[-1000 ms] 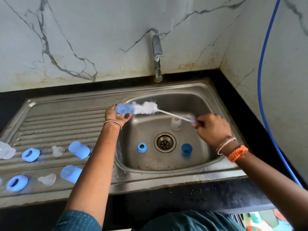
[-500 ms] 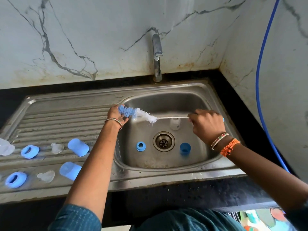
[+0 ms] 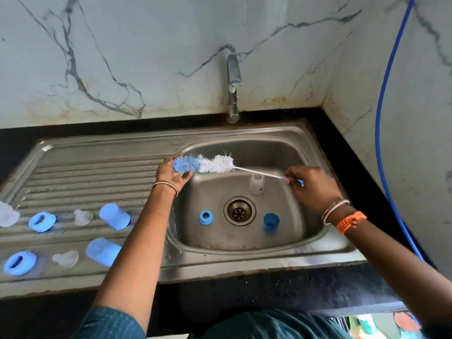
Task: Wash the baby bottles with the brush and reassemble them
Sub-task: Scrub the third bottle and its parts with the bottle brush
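Note:
A bottle brush (image 3: 210, 164) with a blue tip and white bristles is held level over the back left of the sink (image 3: 305, 243). My left hand (image 3: 171, 176) curls loosely around the blue tip. My right hand (image 3: 311, 187) pinches the thin handle's blue end. In the basin stand a small clear bottle (image 3: 256, 184), a blue ring (image 3: 206, 217) and a blue cap (image 3: 271, 221), around the drain (image 3: 239, 211).
On the ribbed drainboard (image 3: 85, 174) lie two blue caps (image 3: 114, 216), two blue rings (image 3: 42, 221), two clear nipples (image 3: 83, 217) and a clear bottle (image 3: 7, 215) at the left edge. A tap (image 3: 233, 79) stands behind the basin. A blue hose (image 3: 381, 118) runs down the right wall.
The brush has slid right out of my left hand's grasp, so more of its bristles show. My right hand has moved right and slightly down with the handle.

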